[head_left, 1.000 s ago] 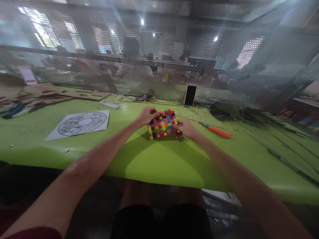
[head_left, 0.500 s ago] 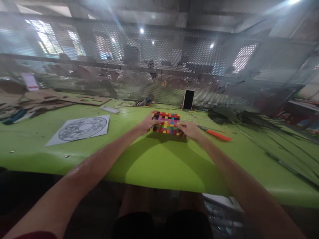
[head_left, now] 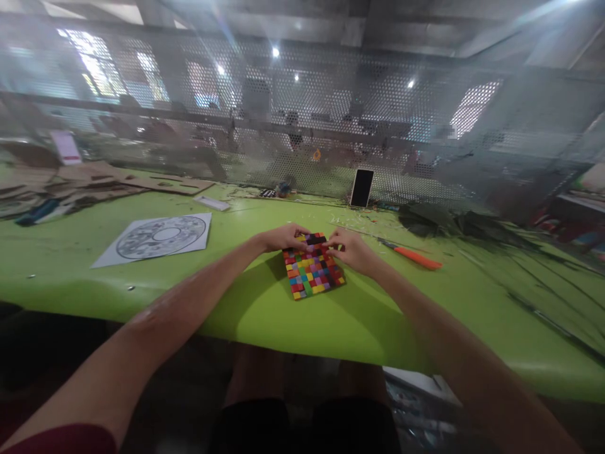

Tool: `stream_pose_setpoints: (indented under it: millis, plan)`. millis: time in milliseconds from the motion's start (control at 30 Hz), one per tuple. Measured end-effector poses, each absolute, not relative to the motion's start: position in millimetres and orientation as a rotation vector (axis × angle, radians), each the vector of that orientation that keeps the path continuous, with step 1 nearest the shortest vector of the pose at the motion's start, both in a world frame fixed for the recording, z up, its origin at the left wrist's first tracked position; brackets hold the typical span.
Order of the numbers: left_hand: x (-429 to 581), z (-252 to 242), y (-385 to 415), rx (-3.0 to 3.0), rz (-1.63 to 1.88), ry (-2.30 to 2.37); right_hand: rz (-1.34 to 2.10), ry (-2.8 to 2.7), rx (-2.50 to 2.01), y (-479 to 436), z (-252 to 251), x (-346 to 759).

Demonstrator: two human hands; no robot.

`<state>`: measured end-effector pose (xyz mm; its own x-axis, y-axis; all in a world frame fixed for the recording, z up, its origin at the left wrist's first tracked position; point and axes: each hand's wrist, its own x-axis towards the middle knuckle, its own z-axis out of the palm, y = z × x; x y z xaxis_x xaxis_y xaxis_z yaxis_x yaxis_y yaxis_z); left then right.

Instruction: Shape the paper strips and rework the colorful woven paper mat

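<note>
A flat board of small multicoloured squares [head_left: 312, 272] lies on the green table [head_left: 302, 315], its long side running away from me. My left hand [head_left: 282, 238] grips the board's far left corner, fingers curled over the edge. My right hand [head_left: 350, 248] pinches the far right corner, its fingers bent round the top edge. The two hands nearly meet above a black strip at the board's far end.
A printed sheet with a circular pattern [head_left: 158, 238] lies to the left. An orange-handled knife [head_left: 412, 255] lies to the right. A phone [head_left: 362, 188] leans on the perforated metal screen [head_left: 302, 126]. Cardboard sheets [head_left: 108, 180] sit at far left, dark leaves [head_left: 449, 221] at right.
The board was held up tilted between both hands, then lowered and turned a quarter. It now lies flat, closer to me, with both hands at its far end.
</note>
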<state>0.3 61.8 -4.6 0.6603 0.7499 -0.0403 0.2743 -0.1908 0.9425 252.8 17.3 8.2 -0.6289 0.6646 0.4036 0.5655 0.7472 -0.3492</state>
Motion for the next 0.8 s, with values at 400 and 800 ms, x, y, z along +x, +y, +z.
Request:
stream_pose_setpoints:
  millis: [400,800]
  plan:
    - [2.9,0.5,59.6,1.897,0.375,0.782,0.611,-2.603,-1.101,18.1,13.5,251.6]
    - [2.9,1.2,58.5,1.963,0.341,0.709,0.879,-2.601,-0.952,15.4,22.2,256.8]
